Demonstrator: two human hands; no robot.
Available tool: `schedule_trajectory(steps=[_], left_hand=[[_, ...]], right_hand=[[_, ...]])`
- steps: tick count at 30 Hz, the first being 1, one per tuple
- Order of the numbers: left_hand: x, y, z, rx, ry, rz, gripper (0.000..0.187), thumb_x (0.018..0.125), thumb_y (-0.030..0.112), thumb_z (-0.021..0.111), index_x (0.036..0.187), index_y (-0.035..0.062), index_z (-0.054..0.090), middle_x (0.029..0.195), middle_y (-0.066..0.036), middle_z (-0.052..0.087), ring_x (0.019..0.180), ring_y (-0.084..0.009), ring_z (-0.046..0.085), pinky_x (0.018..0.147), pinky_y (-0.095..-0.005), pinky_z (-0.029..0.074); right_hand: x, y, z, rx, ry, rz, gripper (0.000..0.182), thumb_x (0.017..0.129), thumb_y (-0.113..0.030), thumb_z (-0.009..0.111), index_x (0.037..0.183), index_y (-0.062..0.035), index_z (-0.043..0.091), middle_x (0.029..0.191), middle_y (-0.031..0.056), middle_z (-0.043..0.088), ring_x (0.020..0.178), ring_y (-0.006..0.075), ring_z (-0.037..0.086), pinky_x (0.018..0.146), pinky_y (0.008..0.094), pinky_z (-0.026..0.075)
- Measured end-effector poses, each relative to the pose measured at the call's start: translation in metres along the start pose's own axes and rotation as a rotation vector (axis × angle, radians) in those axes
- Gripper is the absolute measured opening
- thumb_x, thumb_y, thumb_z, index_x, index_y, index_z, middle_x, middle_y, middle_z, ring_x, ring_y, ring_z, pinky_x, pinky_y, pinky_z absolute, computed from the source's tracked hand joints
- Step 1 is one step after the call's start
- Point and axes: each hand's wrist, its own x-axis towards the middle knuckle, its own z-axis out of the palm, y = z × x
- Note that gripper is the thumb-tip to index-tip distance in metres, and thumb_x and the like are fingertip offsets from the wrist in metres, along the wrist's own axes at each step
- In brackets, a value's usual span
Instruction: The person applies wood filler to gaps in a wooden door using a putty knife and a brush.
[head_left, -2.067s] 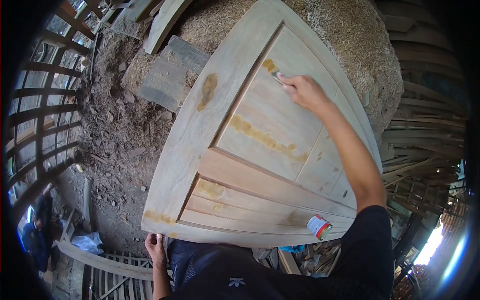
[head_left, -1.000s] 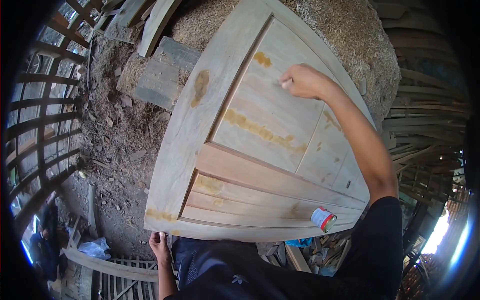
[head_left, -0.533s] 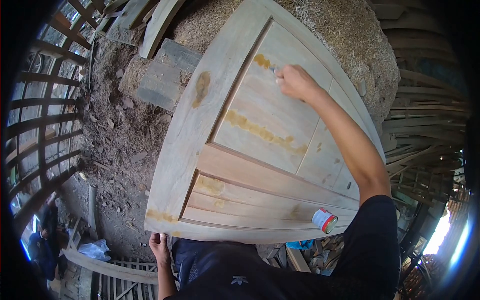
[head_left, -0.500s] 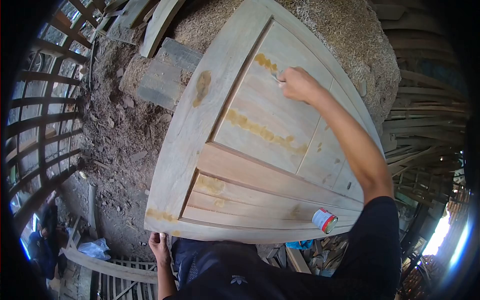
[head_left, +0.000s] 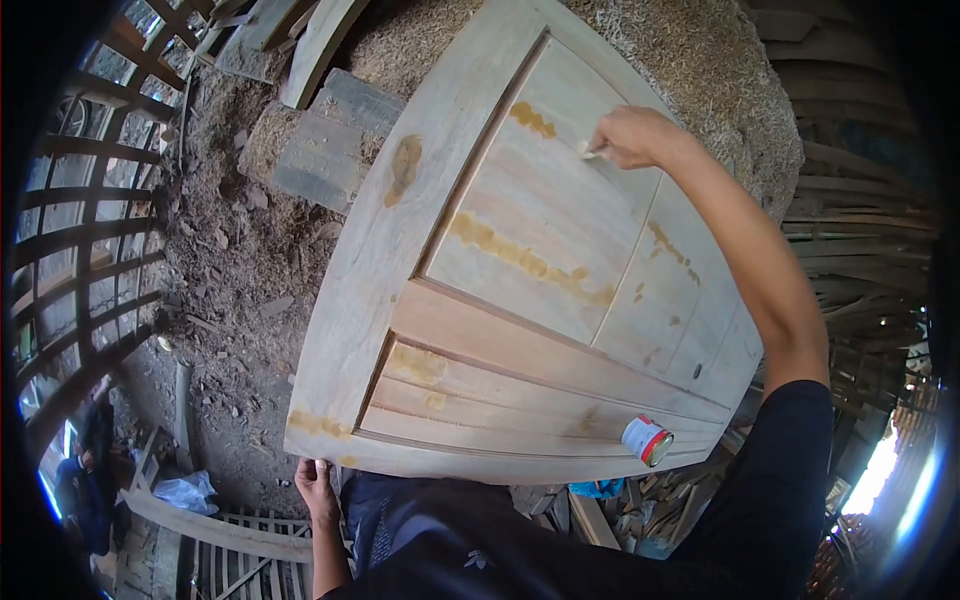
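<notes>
A pale wooden panel door (head_left: 365,290) lies flat before me, with raised inner panels and streaks of yellowish-brown filler. My right hand (head_left: 637,138) is closed over the upper panel, gripping a small whitish tool (head_left: 592,152) whose exact kind I cannot make out. The tool is at or just above the wood, right of a short filler streak (head_left: 532,119). A longer filler streak (head_left: 520,258) crosses the same panel lower down. My left hand (head_left: 316,487) pinches the door's near left corner. An open tin (head_left: 647,440) with a red rim rests on the door's near right part.
Sawdust and wood shavings (head_left: 690,60) are heaped beyond the door. Boards (head_left: 330,140) lie at the upper left, and a wooden lattice (head_left: 85,220) stands along the left. Stacked timber (head_left: 850,230) fills the right side. Another person (head_left: 85,490) is at the lower left.
My right hand has moved right and slightly away from me with the small tool, uncovering more filler marks on the right panel. My left hand stays at the corner.
</notes>
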Motion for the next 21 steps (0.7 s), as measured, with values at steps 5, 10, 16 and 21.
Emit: schedule_trajectory(steps=[5,10,16,21], left_hand=[[0.001,0.004,0.004,-0.003,0.019,-0.007,0.03,0.098,0.02,0.068,0.117,-0.0036,0.064,0.11,-0.008,0.071,0.1,-0.0144,0.065,0.094,-0.0315,0.051],[0.0,-0.001,-0.005,0.111,-0.025,0.041,0.03,0.101,0.023,0.065,0.12,-0.0004,0.064,0.111,-0.006,0.069,0.099,-0.013,0.065,0.093,-0.0312,0.052],[0.002,-0.006,-0.004,0.059,-0.009,0.035,0.033,0.102,0.026,0.063,0.122,-0.0003,0.062,0.11,-0.007,0.069,0.1,-0.0133,0.065,0.092,-0.033,0.053],[0.001,-0.006,-0.011,0.121,-0.013,0.034,0.032,0.102,0.026,0.063,0.12,0.0,0.063,0.108,-0.006,0.069,0.097,-0.0122,0.065,0.089,-0.0319,0.053]], right_hand=[[0.031,-0.013,-0.015,0.11,0.228,-0.083,0.026,0.086,-0.017,0.064,0.109,-0.0153,0.075,0.097,0.0206,0.072,0.095,0.0394,0.067,0.08,0.0486,0.053],[0.014,-0.015,-0.003,-0.055,-0.058,0.004,0.029,0.091,-0.019,0.065,0.119,-0.0133,0.072,0.101,0.0172,0.073,0.097,0.0372,0.068,0.084,0.0445,0.053],[-0.02,0.01,0.035,0.159,0.256,0.044,0.028,0.092,-0.021,0.066,0.119,-0.0159,0.073,0.095,0.0196,0.072,0.089,0.0407,0.068,0.08,0.0458,0.054],[-0.004,-0.032,0.102,0.465,0.471,0.181,0.027,0.089,-0.019,0.067,0.115,-0.0132,0.074,0.09,0.022,0.071,0.084,0.0435,0.068,0.076,0.0475,0.054]])
